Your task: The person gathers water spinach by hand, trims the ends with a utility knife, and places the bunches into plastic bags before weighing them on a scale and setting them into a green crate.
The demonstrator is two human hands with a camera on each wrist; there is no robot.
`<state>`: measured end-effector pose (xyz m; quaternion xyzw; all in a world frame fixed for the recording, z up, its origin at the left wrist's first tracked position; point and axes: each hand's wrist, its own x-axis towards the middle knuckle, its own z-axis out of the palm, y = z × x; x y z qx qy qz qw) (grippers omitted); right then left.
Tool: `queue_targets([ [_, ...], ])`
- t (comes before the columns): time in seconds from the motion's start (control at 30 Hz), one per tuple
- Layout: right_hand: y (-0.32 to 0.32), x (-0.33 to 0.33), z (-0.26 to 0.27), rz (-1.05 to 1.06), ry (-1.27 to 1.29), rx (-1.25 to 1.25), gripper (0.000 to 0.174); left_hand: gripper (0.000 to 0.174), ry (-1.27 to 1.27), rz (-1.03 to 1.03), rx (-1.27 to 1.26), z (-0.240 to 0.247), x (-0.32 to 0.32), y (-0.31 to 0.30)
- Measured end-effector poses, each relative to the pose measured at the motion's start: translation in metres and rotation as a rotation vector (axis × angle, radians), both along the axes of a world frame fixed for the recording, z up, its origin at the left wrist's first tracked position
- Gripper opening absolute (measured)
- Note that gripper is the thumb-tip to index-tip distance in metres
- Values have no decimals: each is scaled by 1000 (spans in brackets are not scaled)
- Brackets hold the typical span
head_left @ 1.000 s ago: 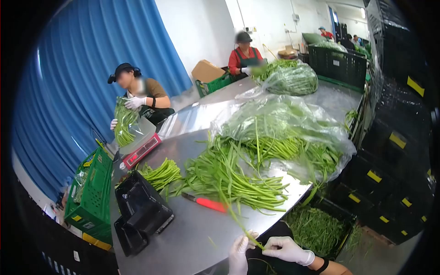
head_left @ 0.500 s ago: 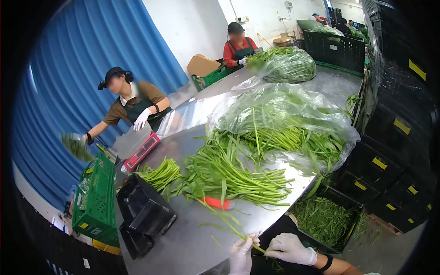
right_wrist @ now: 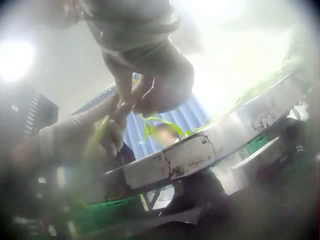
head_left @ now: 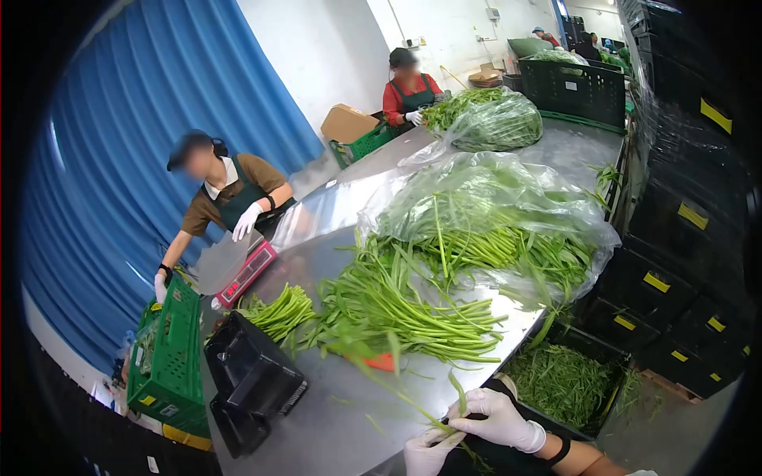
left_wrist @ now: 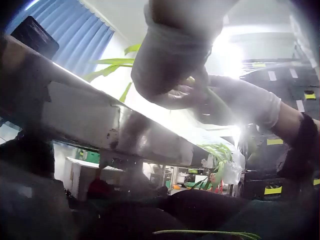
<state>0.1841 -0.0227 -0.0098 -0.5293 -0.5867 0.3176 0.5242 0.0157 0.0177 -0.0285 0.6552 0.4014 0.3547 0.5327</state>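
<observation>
Head view: both gloved hands meet at the near edge of the steel table [head_left: 333,420]. The left hand [head_left: 429,454] and right hand [head_left: 496,416] each pinch one stem [head_left: 414,403], fingers curled round it; its leafy end reaches over the table toward the pile of greens [head_left: 397,305] in the middle. Only this view shows the table top.

Left wrist view: seen from below the table edge, the two hands close together on the stem, with leaves standing above the rim.

Right wrist view: the same grip from the other side, blurred; the right thumb and fingers close on the stem against the left glove.

Containers: an open plastic bag [head_left: 508,206] along the right edge spills more greens onto the pile. A second full bag [head_left: 496,123] lies toward the far end. A black crate [head_left: 556,385] below the near right corner holds cut greens. A green crate [head_left: 167,349] stands off the left edge; its contents cannot be told.

Around: a red-handled knife [head_left: 381,362] lies near the near edge, its blade hidden under the pile. Stacked black trays [head_left: 250,373] sit at the near left corner, with a small bundle [head_left: 278,309] just beyond them. A red scale [head_left: 246,274] stands at the left edge, where a worker [head_left: 230,198] leans over the green crate
</observation>
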Motion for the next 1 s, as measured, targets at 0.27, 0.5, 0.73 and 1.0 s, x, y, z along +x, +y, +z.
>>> queue_targets([
  [0.27, -21, 34, 40, -234, -132, 348, 8, 9, -306, 368, -261, 26, 4, 9],
  [0.5, 35, 79, 32, -545, 107, 187, 21, 33, -1007, 304, -913, 37, 14, 23],
  [0.73, 97, 75, 17, -415, -969, 130, 14, 32, -961, 112, -874, 13, -2, 21],
  [1.0, 5, 2, 28, -274, -321, 213, 10, 21, -616, 287, -601, 32, 11, 18],
])
